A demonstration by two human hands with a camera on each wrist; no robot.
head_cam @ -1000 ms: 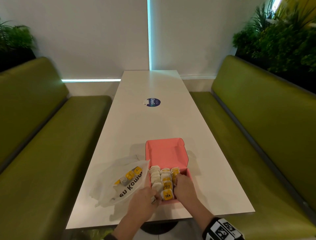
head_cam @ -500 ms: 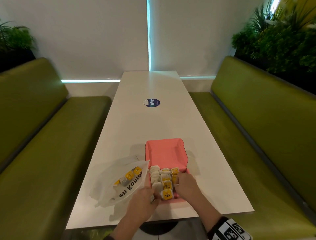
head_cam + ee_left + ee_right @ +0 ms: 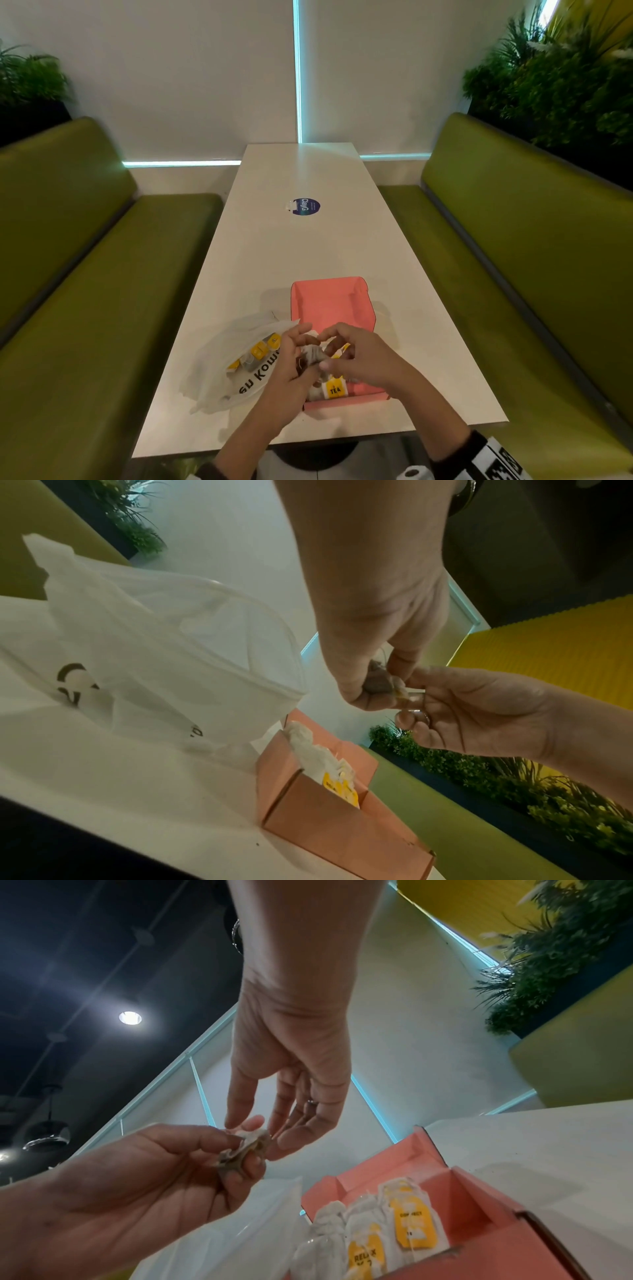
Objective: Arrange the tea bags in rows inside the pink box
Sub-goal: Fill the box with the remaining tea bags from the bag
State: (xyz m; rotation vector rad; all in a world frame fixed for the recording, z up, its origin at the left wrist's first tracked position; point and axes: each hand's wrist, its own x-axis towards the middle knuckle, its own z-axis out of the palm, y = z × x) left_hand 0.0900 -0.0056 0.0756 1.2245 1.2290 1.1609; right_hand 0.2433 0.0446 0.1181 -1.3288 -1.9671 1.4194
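The pink box (image 3: 342,402) stands open at the table's near end, its lid (image 3: 329,301) lying flat behind it. Rows of white tea bags with yellow tags (image 3: 334,390) fill its left and middle part (image 3: 411,1223). Just above the box, my left hand (image 3: 291,373) grips a crumpled brownish tea bag (image 3: 377,680) in curled fingers. My right hand (image 3: 366,359) meets it from the right and pinches the bag's edge (image 3: 250,1139) between thumb and fingers. The hands hide most of the box's contents in the head view.
A white plastic bag (image 3: 233,370) with several more yellow-tagged tea bags lies just left of the box. A round blue sticker (image 3: 306,206) sits mid-table. Green benches (image 3: 102,308) flank the long white table (image 3: 308,257), and plants stand behind them.
Both hands have lifted off the rows in the box and come together above it. The left hand now holds a loose tea bag, which the right hand has taken by the edge.
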